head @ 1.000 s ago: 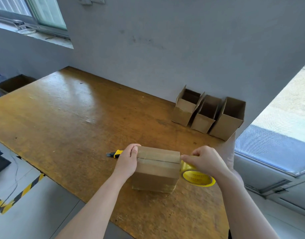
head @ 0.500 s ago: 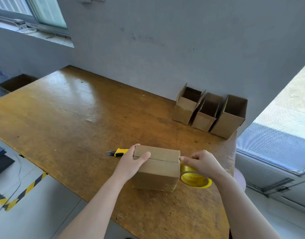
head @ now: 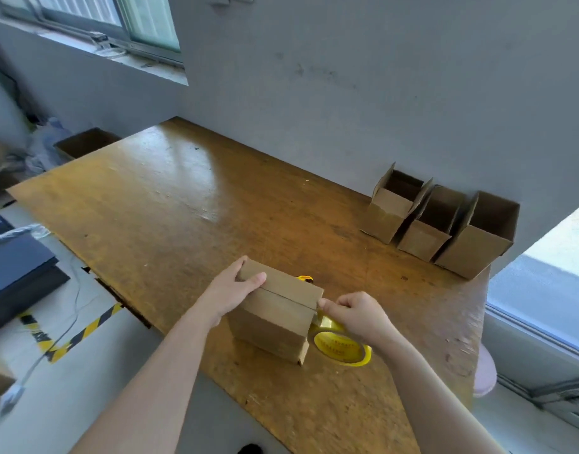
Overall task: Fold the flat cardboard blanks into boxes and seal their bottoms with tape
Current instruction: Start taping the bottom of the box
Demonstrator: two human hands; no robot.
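Note:
A folded cardboard box [head: 275, 319] stands bottom-up near the wooden table's [head: 170, 217] front edge, its two flaps meeting in a seam on top. My left hand [head: 230, 290] grips the box's left end, thumb laid over the top flaps. At the box's right end my right hand [head: 356, 314] holds a yellow tape roll [head: 342, 350] and pinches at the box's top right corner. A yellow utility knife [head: 305, 279] peeks out behind the box, mostly hidden.
Three open finished boxes [head: 442, 224] stand in a row against the grey wall at the back right. An open carton [head: 85, 144] sits beyond the table's left end. Dark equipment [head: 16, 273] and striped floor tape [head: 75, 335] lie left of the table.
The box has turned so the knife now lies behind it instead of to its left. My left thumb has come over the top flaps. The view has shifted.

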